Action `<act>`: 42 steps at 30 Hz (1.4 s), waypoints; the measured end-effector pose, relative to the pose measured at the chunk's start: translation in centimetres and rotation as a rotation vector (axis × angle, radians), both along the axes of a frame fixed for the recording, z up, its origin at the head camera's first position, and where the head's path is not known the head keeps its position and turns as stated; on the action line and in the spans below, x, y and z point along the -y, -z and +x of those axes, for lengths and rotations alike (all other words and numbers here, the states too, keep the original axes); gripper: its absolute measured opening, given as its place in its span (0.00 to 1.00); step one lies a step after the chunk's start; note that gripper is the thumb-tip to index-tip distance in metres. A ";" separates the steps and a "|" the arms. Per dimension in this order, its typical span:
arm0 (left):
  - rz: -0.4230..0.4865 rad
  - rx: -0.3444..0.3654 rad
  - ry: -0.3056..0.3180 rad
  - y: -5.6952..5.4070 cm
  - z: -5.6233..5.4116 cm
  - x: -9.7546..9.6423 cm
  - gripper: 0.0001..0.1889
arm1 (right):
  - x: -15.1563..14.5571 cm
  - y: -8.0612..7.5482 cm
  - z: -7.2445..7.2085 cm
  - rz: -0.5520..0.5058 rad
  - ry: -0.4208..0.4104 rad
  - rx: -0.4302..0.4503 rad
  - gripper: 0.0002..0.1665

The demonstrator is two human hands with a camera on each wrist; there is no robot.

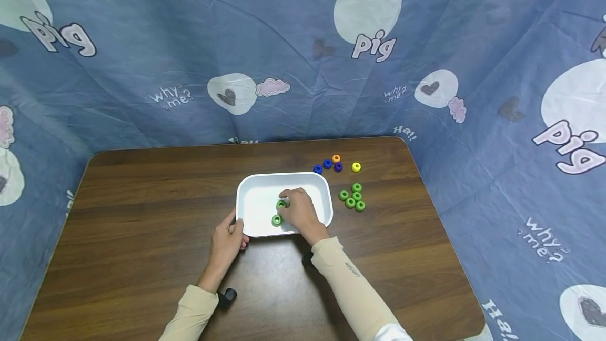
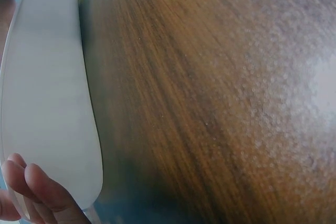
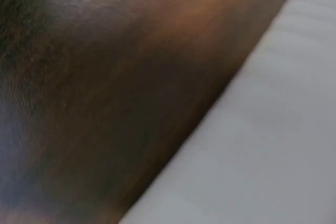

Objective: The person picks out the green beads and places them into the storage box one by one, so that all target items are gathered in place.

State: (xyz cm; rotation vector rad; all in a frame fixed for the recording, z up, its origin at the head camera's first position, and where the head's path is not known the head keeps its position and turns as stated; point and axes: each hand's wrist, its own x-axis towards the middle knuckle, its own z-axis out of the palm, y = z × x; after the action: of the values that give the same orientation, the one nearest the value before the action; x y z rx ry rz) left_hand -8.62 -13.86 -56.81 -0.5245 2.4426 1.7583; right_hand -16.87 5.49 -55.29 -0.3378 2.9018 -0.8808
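Observation:
A white tray (image 1: pixel 255 180) lies near the middle of the wooden table. My left hand (image 1: pixel 226 243) grips its near left corner, thumb at the rim; in the left wrist view, the fingers (image 2: pixel 47 187) press on the tray's outer wall (image 2: pixel 50 87). My right hand (image 1: pixel 300 209) reaches over the near rim into the tray, its thumb and forefinger curled about a green bead (image 1: pixel 281 204). A second green bead (image 1: pixel 276 220) sits on the tray floor just below it. The right wrist view shows only the tray's side (image 3: pixel 252 145), blurred, without the fingers.
Several green beads (image 1: pixel 357 196) lie grouped right of the tray. Behind its far right corner are two blue beads (image 1: pixel 327 163), a purple bead (image 1: pixel 338 167), an orange bead (image 1: pixel 336 158) and a yellow bead (image 1: pixel 356 167). A patterned blue curtain (image 1: pixel 284 41) hangs behind the table (image 1: pixel 142 199).

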 end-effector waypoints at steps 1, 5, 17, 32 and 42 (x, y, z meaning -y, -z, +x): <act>0.003 0.000 0.002 0.0 0.0 0.0 0.28 | -0.2 -0.1 0.0 -0.024 0.011 0.000 0.18; 0.010 0.000 0.005 0.0 -0.1 -0.1 0.27 | -1.6 -0.8 0.0 -0.112 0.065 -0.054 0.15; 0.027 0.000 -0.007 0.3 -0.2 -0.1 0.28 | -7.9 -2.0 0.0 -0.333 0.406 -0.217 0.13; 0.011 0.008 -0.002 0.2 -0.2 -0.1 0.28 | -16.0 1.5 1.5 -0.399 0.670 -0.075 0.18; 0.013 0.000 -0.004 0.3 -0.1 -0.1 0.28 | -17.0 3.1 2.6 -0.312 0.646 0.026 0.20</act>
State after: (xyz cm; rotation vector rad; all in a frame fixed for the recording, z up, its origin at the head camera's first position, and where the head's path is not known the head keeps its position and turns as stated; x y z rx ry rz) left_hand -8.75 -13.77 -57.08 -0.5287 2.4296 1.7746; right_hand -14.27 22.45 -58.42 0.6296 2.8631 -1.4012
